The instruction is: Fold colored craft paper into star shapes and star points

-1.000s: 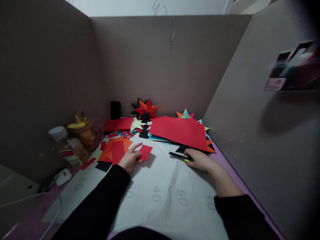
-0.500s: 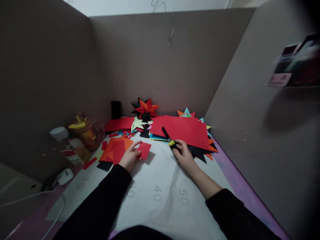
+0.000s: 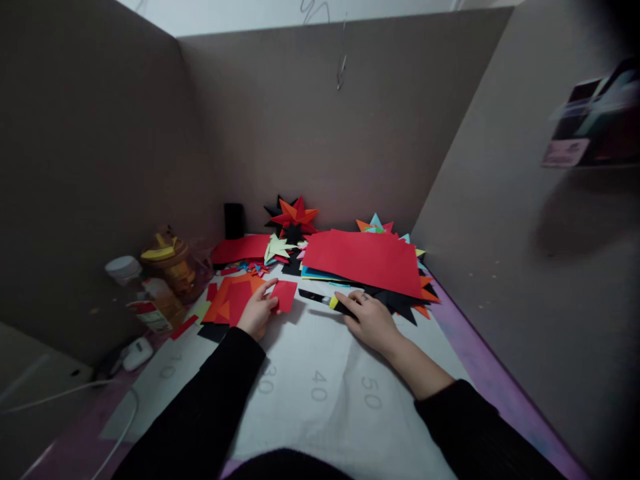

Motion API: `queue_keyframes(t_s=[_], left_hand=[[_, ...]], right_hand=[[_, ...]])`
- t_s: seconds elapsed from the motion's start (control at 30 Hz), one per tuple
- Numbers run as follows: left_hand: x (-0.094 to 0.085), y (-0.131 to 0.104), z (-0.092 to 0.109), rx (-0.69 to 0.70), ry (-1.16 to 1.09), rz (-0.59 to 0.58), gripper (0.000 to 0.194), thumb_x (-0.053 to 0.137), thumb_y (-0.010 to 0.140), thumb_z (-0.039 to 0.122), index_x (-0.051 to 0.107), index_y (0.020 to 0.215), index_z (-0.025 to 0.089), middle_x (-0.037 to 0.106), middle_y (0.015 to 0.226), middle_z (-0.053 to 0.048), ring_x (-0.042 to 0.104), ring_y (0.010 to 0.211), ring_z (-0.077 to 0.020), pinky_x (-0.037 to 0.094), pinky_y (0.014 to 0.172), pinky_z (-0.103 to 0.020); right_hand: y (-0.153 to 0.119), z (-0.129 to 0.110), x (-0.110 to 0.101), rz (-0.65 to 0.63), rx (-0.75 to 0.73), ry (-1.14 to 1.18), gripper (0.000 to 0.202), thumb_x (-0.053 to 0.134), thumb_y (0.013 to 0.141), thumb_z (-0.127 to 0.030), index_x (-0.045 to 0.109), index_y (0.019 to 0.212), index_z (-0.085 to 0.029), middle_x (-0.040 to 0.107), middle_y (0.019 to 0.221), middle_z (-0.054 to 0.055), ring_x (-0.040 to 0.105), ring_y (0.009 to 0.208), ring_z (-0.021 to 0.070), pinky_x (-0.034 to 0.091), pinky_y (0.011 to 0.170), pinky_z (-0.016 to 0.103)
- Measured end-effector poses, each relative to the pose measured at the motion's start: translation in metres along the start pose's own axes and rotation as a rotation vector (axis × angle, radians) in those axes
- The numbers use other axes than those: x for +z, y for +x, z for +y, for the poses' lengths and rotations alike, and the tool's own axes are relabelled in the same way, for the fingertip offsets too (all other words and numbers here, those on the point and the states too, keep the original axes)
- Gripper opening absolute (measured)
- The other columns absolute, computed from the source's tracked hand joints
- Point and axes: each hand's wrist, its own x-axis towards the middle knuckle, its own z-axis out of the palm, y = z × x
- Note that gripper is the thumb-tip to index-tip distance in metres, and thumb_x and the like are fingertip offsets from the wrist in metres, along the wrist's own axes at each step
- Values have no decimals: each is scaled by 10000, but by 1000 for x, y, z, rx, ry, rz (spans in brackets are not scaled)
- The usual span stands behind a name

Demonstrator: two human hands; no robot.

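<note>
My left hand [image 3: 259,311] pinches a small red paper piece [image 3: 285,295] by its left side, just above the white sheet. In my right hand [image 3: 369,319] is a utility knife [image 3: 334,302] with a black and yellow handle. Its dark blade points left, the tip a short gap from the red piece. Beside my left hand lie overlapping orange paper sheets [image 3: 220,299] and red ones. Beyond my right hand rests a stack of large red paper sheets [image 3: 363,260], with blue and yellow edges showing beneath.
Folded paper stars [image 3: 295,215] stand against the back panel. A pale green star [image 3: 278,249] lies nearer. To the left are a white-capped bottle [image 3: 155,303], an amber jar [image 3: 173,263], a white earbud case [image 3: 137,353] and a cable. The white sheet [image 3: 300,420] bears printed numbers.
The knife has swung from pointing up and away to lying nearly level, its blade now toward the red piece. My left hand keeps the red piece, now turned slightly.
</note>
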Motion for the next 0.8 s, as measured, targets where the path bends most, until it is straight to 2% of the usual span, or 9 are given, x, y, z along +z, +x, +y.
queue_keyframes(t_s=[0.23,0.33,0.43,0.5,0.57,0.63,0.7,0.8], left_hand=[[3,-3,0,5,34,-34,650,581,643,45,486,1275,168,573,669,-2,520,491,-85,434,467,-186],[2,-3,-1,45,116,-66,639,587,646,74,490,1273,158,564,655,7,494,475,-86,409,470,-193],[-2,-2,-3,122,394,-118,494,613,663,124,600,1155,165,608,743,-34,544,572,-127,448,575,-240],[-5,-2,-3,253,688,-91,370,650,673,181,667,1043,178,630,902,-88,592,785,-203,464,756,-313],[-5,-4,-5,449,981,-18,328,640,720,247,671,1042,192,585,1119,-136,534,1042,-289,396,922,-404],[-1,-9,-7,612,1201,-24,335,560,799,271,634,1119,205,498,1286,-150,415,1219,-325,312,1011,-461],[5,-14,-13,657,1351,-162,375,487,848,268,576,1206,200,438,1375,-145,329,1307,-317,267,1052,-471],[15,-24,-23,589,1551,-367,543,477,857,347,417,1358,145,340,1457,-150,228,1366,-331,252,1066,-491]], right_hand=[[0,-1,-1,-25,-1,-26,509,493,806,-198,487,1313,-234,584,1042,86,551,901,226,429,771,330],[1,-1,-2,-49,8,-41,509,489,814,-212,477,1322,-236,587,1052,87,548,903,228,422,771,329],[1,1,-3,-100,6,-53,499,495,814,-218,488,1312,-240,595,1057,88,543,925,234,413,778,326],[1,2,-3,-153,1,-55,478,505,814,-229,512,1291,-241,603,1055,91,542,938,240,409,780,326],[1,4,-2,-206,-4,-47,456,513,822,-248,529,1278,-244,608,1055,97,545,934,242,407,779,326],[2,5,-3,-248,-9,-30,452,520,827,-260,529,1279,-256,609,1061,100,544,936,241,404,784,327],[3,6,-3,-281,-10,-12,460,530,826,-263,521,1286,-274,608,1063,94,535,960,242,399,797,324],[4,6,-4,-325,-3,5,463,532,828,-270,513,1290,-294,598,1065,82,516,992,240,390,814,316]])
